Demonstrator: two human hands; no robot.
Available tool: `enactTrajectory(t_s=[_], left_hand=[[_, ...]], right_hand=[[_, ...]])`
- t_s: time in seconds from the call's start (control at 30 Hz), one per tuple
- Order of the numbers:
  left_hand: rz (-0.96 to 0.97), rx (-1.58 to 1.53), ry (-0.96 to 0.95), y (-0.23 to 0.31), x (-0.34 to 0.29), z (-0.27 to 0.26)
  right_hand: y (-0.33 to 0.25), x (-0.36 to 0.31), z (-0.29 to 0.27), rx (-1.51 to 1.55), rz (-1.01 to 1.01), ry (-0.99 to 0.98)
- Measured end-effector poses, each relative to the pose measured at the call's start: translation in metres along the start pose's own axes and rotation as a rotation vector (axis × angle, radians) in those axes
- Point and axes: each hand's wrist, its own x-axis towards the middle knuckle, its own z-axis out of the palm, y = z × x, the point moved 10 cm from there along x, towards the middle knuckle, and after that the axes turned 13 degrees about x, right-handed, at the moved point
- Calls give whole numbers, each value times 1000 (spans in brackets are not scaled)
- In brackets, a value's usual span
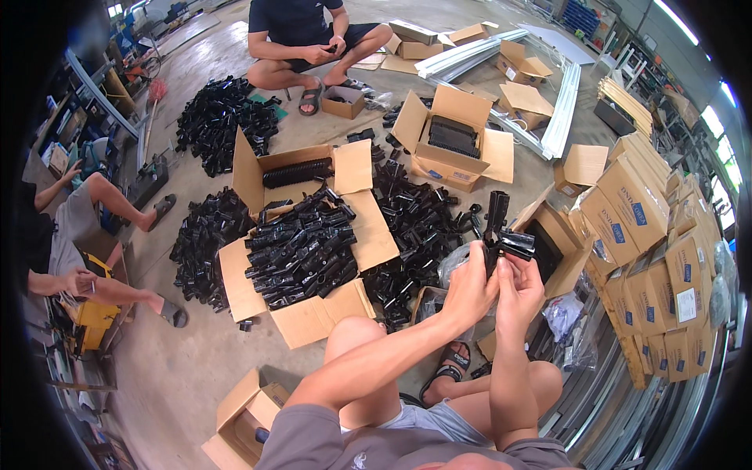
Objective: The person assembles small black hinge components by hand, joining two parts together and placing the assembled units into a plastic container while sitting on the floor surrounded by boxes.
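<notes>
My left hand (471, 287): gripping the black part (495, 213), right of the heaped box (377, 232).
My right hand (520, 285): pinching it too, probably for steadiness.

Far co-worker (294, 30): head cut off, top edge; held item (334, 52) too sm. to ID. Black part (496, 213) ptly hidden behind L hand (468, 291).

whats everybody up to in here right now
The camera wearer holds up a black part with the left hand and right hand. An open cardboard box heaped with black pieces stands on the floor, with loose piles beside it. Across from it, a co-worker handles a small dark thing; another person sits at the left.
</notes>
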Motion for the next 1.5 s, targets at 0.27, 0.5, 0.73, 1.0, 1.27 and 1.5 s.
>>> enactTrajectory(t_s=[0.27,0.5,0.73,1.0,1.27,1.5], left_hand=[[-53,-43,-54,-4,2,1],[-55,-55,-37,-4,4,-3],[-44,-59,-20,-3,3,-3],[-461,-429,-54,-57,-9,31],[-712,-518,-230,-87,18,23],[-452,-195,-466,-72,5,48]], right_hand=[[-3,4,8,-28,-10,-18],[7,4,3,-202,79,16],[14,5,1,-140,85,34],[6,2,-10,-243,83,17],[32,-8,-45,-266,236,-27],[41,-19,-61,-288,287,66]])
